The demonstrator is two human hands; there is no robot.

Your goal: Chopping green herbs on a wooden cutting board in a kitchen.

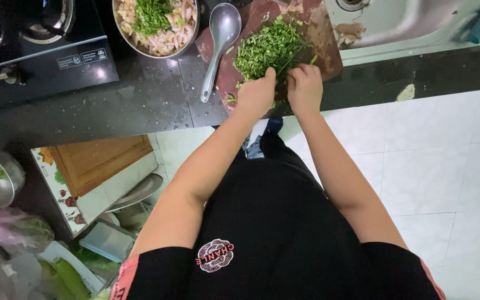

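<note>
A pile of chopped greens (270,47) lies on a reddish-brown cutting board (320,41) on the dark counter. My left hand (255,95) is at the pile's near edge, with its fingers curled into the greens. Close to its right, my right hand (305,86) also rests on that near edge, fingers bent down into the greens. The two hands almost touch. No knife shows in either hand.
A metal ladle (220,39) lies left of the board, beside a metal bowl (119,25) of pale sliced food topped with greens. A gas stove (40,44) stands far left and a steel sink (412,25) at the right. Bagged vegetables (12,230) lie low left.
</note>
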